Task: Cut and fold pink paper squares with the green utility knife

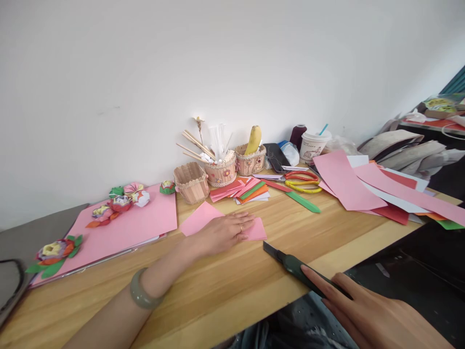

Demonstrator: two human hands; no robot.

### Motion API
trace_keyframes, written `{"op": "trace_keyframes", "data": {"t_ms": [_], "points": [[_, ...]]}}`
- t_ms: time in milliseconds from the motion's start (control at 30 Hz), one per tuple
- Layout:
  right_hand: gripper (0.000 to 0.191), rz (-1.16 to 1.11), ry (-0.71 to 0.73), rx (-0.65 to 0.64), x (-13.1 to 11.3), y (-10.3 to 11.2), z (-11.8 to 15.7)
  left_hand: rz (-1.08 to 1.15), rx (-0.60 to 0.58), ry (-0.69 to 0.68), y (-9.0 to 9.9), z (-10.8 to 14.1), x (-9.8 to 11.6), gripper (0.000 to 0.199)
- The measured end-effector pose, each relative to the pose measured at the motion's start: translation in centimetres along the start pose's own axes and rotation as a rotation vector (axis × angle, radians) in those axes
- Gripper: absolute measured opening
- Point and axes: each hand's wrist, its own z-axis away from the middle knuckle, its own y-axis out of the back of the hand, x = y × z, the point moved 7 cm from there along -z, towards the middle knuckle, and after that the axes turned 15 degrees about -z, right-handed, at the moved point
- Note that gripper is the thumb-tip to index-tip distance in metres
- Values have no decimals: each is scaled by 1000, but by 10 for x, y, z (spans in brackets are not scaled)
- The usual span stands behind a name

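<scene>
My left hand [225, 231] lies flat across pink paper [204, 216] on the wooden table, palm down with fingers stretched to the right. The paper's right part [258, 230] shows beyond my fingertips and looks folded or layered. In my right hand [366, 305] is a dark green utility knife [300, 268], its fingers closed round the handle. The knife's blade points up and left, with its tip just below the paper's right corner and apart from it.
Folded paper flowers [121, 203] sit on pink sheets at left. Behind my hands stand small wooden baskets [191, 183], coloured paper strips [236, 189] and scissors [300, 182]. Loose pink sheets [345, 179] and a lidded cup [313, 145] are at right. The table's front edge runs diagonally.
</scene>
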Motion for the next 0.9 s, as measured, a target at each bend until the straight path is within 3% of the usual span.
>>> {"op": "trace_keyframes", "data": {"t_ms": [100, 200, 433, 900], "points": [[49, -25, 7, -70, 2, -6, 2, 22, 11, 21, 0, 1, -2, 55], [49, -42, -17, -56, 5, -5, 3, 41, 17, 20, 0, 1, -3, 61], [46, -94, -23, -7, 4, -2, -5, 64, 25, 1, 1, 1, -3, 51], [53, -132, 4, -77, -2, -8, 0, 145, 16, 55, 0, 1, -8, 43]]}}
